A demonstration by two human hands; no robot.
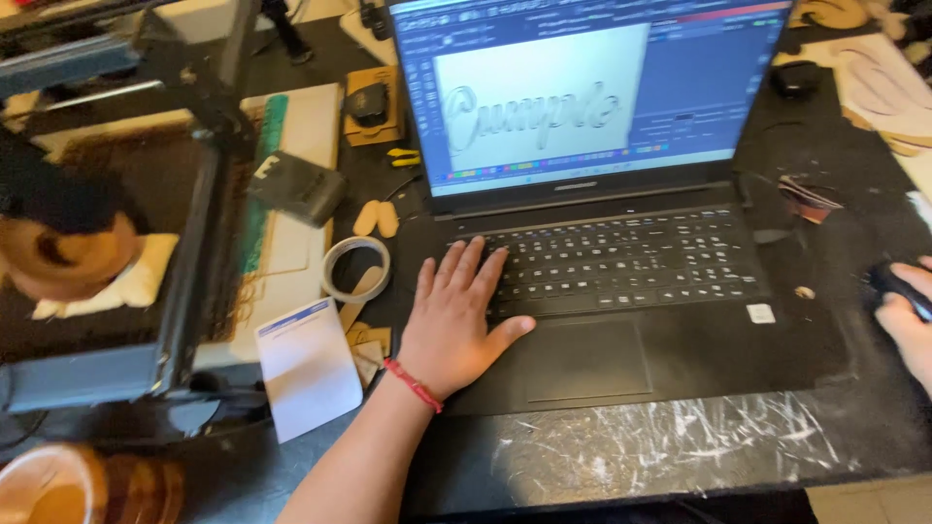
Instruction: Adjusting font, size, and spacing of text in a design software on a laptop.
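My left hand [454,320] lies flat with fingers spread on the left side of a black laptop [621,330], fingertips on the keys, thumb near the touchpad [587,359]. A red string bracelet circles that wrist. My right hand [913,315] sits at the right edge of the view, curled over a black mouse [888,283]. The laptop screen [582,87] shows a design program with outlined cursive lettering on a white canvas.
A black metal machine frame [194,223] stands at left over a wood sheet. A tape roll [355,269], a white card [309,367] and small wood cutouts [367,344] lie beside the laptop. A second mouse [796,78] and wood shapes sit at back right.
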